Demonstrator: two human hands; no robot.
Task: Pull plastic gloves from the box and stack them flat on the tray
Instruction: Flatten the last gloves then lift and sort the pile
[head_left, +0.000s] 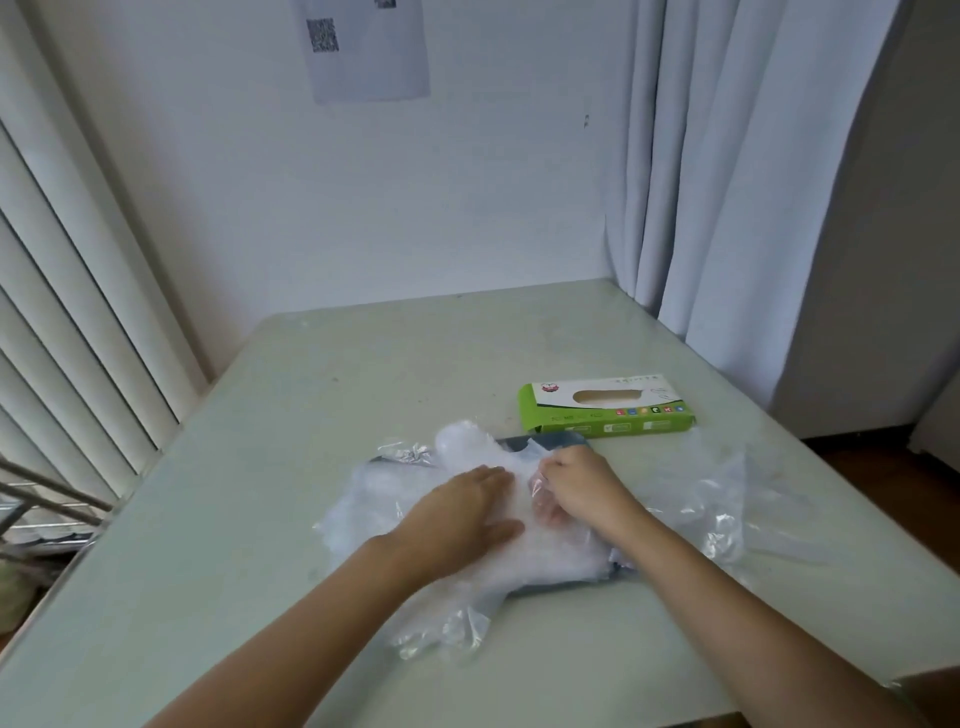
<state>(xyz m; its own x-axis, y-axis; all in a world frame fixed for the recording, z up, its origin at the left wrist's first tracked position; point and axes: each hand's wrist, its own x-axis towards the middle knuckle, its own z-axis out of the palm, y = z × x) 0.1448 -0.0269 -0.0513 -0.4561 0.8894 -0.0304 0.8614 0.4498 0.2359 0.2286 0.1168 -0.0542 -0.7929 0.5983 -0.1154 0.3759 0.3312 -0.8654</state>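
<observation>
Nearest the table's front edge, a few loose sheets of film trail off the heap of clear crinkled plastic gloves (467, 561) and onto the pale green table (337, 374). The heap sits on the flat dark rectangular tray (550, 444) and hides nearly all of it. Only a strip at the tray's far edge and a sliver at its near right corner show.

The left hand (462, 512) lies palm down on the heap's left half, fingers straight and together, pressing the film flat. Just beside it, the right hand (576, 488) has its fingers curled on the top layer and seems to pinch a fold of it. Part of that hand shows pink through the plastic, so how deep the grip goes is hard to tell.

To the right, off the tray and towards the table's right edge, lies a loose spread of clear plastic gloves (727, 499), not flattened. Beyond the tray's far right corner, the green and white cardboard glove box (605, 410) lies flat with its oval slot up. It is apart from both hands.

The step in hand looks like smoothing the newest glove onto the stack. The next move probably calls for pressing out the trapped air. The slippery layers must stay square on the tray, and then a hand must reach for the spread or the box.
</observation>
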